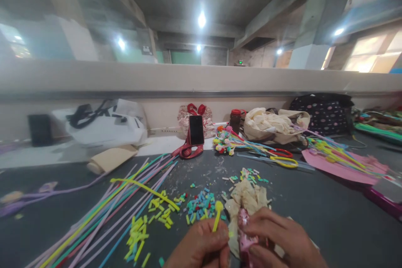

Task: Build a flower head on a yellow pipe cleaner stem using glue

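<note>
My left hand (201, 246) is closed in a pinch on a short yellow stick (217, 215) with a rounded tip, held upright at the bottom middle of the view. My right hand (281, 238) is closed around a shiny pink piece (244, 234) right beside it. Both hands hover over a crumpled cream cloth (248, 197) on the dark table (314, 209). Small cut pieces in blue (201, 207) and yellow-green (157, 213) lie just beyond my left hand.
Long coloured straws (119, 205) fan across the left of the table. A phone (196, 130) stands on a red holder at the back. A brown jar (235, 119), bags, red and yellow scissors (282, 157) and a pink sheet (339, 169) lie to the right.
</note>
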{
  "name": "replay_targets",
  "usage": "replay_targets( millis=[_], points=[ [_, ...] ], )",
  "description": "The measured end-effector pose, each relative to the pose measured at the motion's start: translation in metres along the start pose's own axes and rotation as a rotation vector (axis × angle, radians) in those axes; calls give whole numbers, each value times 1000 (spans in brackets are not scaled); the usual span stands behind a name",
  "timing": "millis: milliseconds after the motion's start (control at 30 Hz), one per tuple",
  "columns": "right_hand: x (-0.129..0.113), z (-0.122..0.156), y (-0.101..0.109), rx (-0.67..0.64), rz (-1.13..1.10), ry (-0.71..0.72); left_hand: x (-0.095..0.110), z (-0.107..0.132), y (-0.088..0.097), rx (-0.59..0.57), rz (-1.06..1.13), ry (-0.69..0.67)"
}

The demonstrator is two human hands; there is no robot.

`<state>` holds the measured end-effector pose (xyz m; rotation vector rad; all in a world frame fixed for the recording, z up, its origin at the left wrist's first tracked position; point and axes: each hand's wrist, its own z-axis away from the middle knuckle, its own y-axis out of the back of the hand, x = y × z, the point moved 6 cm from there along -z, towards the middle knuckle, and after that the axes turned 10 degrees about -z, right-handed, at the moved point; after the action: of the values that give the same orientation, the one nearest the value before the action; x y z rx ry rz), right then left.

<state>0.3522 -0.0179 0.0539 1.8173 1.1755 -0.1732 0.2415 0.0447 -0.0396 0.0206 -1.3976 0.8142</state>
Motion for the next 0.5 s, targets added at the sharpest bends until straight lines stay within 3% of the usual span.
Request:
replay_targets(
  millis=[133, 333, 500],
  points=[
    [0, -15, -18, -82, -108, 37, -2, 0, 2, -3, -55, -12],
    [4, -17, -20, -14, -108, 61, 0, 5, -2, -17, -74, 23],
    [13, -18, -8, -54, -172, -170, 0, 4, -2, 75, -126, 87]
  ],
)
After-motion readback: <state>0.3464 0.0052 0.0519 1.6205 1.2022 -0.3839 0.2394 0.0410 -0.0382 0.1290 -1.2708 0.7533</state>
